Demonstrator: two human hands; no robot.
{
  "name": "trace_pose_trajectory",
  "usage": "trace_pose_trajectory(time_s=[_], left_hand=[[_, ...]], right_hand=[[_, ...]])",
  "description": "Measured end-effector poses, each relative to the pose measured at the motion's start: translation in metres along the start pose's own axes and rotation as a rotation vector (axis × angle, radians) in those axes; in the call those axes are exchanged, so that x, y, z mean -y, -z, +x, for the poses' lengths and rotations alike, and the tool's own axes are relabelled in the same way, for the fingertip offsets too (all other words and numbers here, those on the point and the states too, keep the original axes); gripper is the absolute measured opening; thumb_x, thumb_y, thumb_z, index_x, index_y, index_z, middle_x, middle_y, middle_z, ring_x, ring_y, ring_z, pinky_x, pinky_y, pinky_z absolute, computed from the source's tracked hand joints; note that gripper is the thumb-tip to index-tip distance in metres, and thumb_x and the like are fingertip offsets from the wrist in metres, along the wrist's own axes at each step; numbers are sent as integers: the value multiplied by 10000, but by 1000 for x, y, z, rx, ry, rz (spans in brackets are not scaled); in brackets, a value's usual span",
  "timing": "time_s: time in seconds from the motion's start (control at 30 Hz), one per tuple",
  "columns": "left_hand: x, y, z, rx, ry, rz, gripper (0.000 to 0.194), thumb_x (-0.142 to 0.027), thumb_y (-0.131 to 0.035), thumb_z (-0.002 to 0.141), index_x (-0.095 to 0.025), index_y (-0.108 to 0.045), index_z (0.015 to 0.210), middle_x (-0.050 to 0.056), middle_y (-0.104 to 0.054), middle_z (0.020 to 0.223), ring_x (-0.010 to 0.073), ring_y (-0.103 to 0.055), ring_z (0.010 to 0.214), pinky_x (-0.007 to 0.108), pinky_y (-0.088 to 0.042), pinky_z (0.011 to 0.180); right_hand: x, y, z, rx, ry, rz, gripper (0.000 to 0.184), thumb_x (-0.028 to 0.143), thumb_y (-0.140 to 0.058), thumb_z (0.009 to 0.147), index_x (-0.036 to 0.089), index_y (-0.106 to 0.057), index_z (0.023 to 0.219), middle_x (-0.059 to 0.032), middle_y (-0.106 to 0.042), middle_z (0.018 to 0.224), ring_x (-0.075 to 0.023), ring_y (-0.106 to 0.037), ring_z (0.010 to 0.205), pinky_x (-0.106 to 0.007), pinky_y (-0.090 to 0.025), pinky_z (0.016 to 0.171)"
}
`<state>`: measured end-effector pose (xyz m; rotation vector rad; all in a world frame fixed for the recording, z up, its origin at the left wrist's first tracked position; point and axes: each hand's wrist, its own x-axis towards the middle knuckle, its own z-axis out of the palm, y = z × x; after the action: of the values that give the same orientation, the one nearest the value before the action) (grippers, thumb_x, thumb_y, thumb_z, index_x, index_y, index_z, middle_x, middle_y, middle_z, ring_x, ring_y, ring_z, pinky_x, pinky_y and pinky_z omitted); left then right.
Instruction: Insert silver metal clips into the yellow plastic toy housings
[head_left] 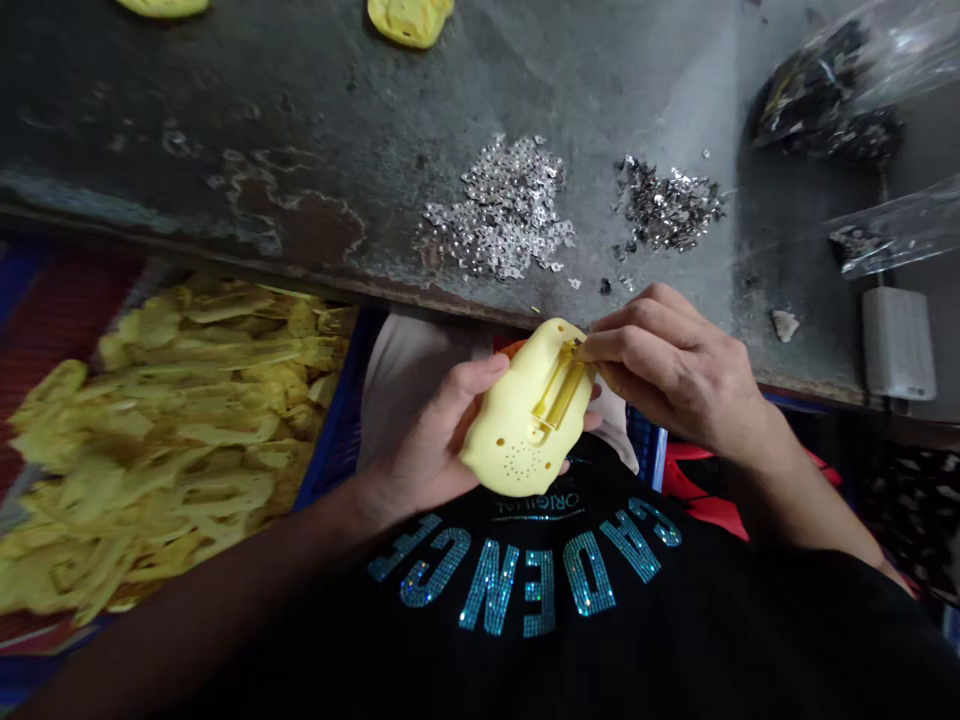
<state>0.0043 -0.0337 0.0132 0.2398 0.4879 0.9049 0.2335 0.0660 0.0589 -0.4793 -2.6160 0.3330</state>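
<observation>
Centre: a yellow shell (506, 410), its edges held in the curled grip of your left hand (431, 440). Your right hand (675, 365) reaches its slot (559, 395); whether that grip pinches anything, one cannot tell. Upper centre: metal pieces (517, 205) on the bench (322, 100).

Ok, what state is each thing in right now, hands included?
Left hand: gripping the yellow shell.
Yellow shell: holed side towards the camera, long recess uncovered.
Right hand: fingers bunched at the recess's upper end; any held piece unclear.
Silver metal pieces: loose, piled on the table.
Darker metal pieces: loose, in a smaller pile.
Upper clear bag: holding dark pieces; whether open unclear.
Yellow parts: heaped loosely.
</observation>
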Motion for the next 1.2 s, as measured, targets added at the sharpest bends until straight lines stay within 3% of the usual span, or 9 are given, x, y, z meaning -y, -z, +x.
trace_pose_trajectory(time_s=[0.23, 0.47, 0.6, 0.73, 1.0, 1.1, 1.2], left_hand=[[4, 6, 4, 26, -23, -3, 494, -571, -657, 1041, -214, -724, 1376, 91, -875, 1158, 284, -858, 1040, 390, -730, 815], [2, 9, 2, 70, 13, -36, 510, -597, -687, 1026, -218, -736, 1363, 81, -874, 1193, 298, -854, 1091, 388, -723, 856], [3, 10, 0, 48, 18, -77, 510, -568, -745, 990, -230, -751, 1372, 86, -870, 1232, 305, -852, 1102, 420, -730, 848], [2, 8, 0, 83, -14, -88, 448, -511, -761, 987, -214, -772, 1322, 74, -883, 1159, 258, -860, 1018, 401, -730, 825], [2, 6, 0, 79, -81, -19, 455, -570, -754, 971, -200, -788, 1234, 58, -879, 995, 273, -861, 909, 383, -718, 769], [4, 4, -1, 13, -61, 18, 517, -630, -714, 975, -233, -775, 1300, 69, -871, 1040, 306, -854, 1002, 399, -716, 798], [5, -1, -2, -33, -119, 104, 502, -626, -710, 996, -269, -752, 1346, 72, -860, 1102, 315, -846, 1010, 407, -708, 799]], right_hand=[[1, 0, 1, 14, 3, -35, 113, 206, -601, 1124, 222, -671, 1211, -66, -754, 1052, -206, -684, 951, -373, -595, 854], [6, -5, -3, -123, -85, 3, 146, 183, -647, 1102, 233, -690, 1231, -52, -780, 1059, -193, -711, 927, -356, -587, 819], [8, -10, -5, -149, -68, -22, 196, 161, -652, 1091, 235, -704, 1265, -68, -794, 1117, -196, -696, 933, -370, -586, 829], [10, -15, -8, -162, -18, -117, 242, 164, -670, 1078, 186, -709, 1316, -108, -801, 1137, -220, -676, 931, -394, -579, 814], [20, -26, -15, -250, -46, -135, 357, 170, -680, 1067, 232, -703, 1418, -104, -816, 1166, -235, -702, 940, -414, -580, 794], [18, -22, -12, -279, -157, -10, 279, 192, -695, 1069, 272, -760, 1327, -75, -812, 1139, -217, -737, 957, -389, -594, 808], [10, -11, -6, -174, -304, 211, 229, 298, -750, 1056, 248, -781, 1277, -58, -800, 1124, -189, -751, 949, -335, -612, 801]])
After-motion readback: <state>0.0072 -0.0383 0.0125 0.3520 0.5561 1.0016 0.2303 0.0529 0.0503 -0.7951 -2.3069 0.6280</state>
